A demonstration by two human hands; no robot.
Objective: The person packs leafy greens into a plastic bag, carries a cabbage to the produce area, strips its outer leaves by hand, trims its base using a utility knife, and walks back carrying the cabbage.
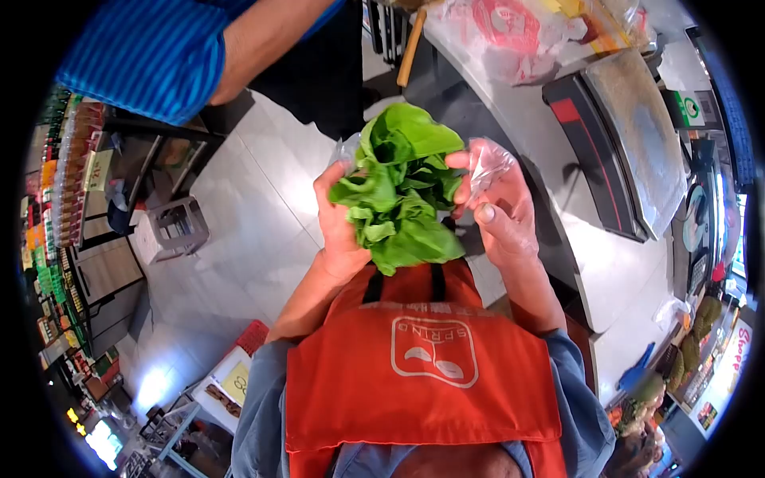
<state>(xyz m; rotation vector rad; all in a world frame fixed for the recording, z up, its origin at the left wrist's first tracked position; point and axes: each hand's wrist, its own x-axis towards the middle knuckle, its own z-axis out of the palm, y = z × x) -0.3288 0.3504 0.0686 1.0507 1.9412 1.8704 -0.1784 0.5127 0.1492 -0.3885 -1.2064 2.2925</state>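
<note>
Green leafy vegetables (406,187) are held up in front of the red apron (422,366). My left hand (343,223) has its fingers round the left side of the leaves, partly hidden behind them. At the right side of the leaves, my right hand (502,199) holds a clear plastic bag (488,169) crumpled against its fingers, with the fingertips at the leaves. A bit of clear plastic also shows behind the leaves near my left hand.
A person in a blue striped shirt (151,60) stands at the upper left. On the right, a counter (594,279) bears a scale (637,143) and plastic bags (518,36). A stool (171,227) and stocked shelves (80,175) are on the left.
</note>
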